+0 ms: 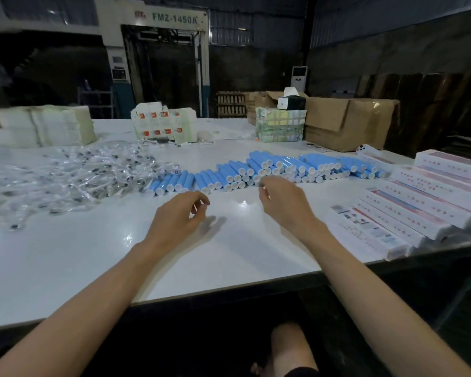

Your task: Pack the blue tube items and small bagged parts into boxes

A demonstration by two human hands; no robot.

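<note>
Several blue tubes [269,170] with white caps lie in a long row across the middle of the white table [93,268]. A heap of small clear bagged parts [74,172] spreads over the table's left side. Long white printed boxes [424,205] lie stacked at the right edge. My left hand [178,213] hovers just in front of the tubes, fingers loosely curled and empty. My right hand [283,200] hovers close to the front tubes, fingers apart, holding nothing.
Stacks of flat white cartons [163,123] and pale bundles [44,126] stand at the back of the table. Brown cardboard boxes [346,123] and a wrapped package [280,125] sit at the back right. A phone [369,151] lies near them. The table's front edge runs under my forearms.
</note>
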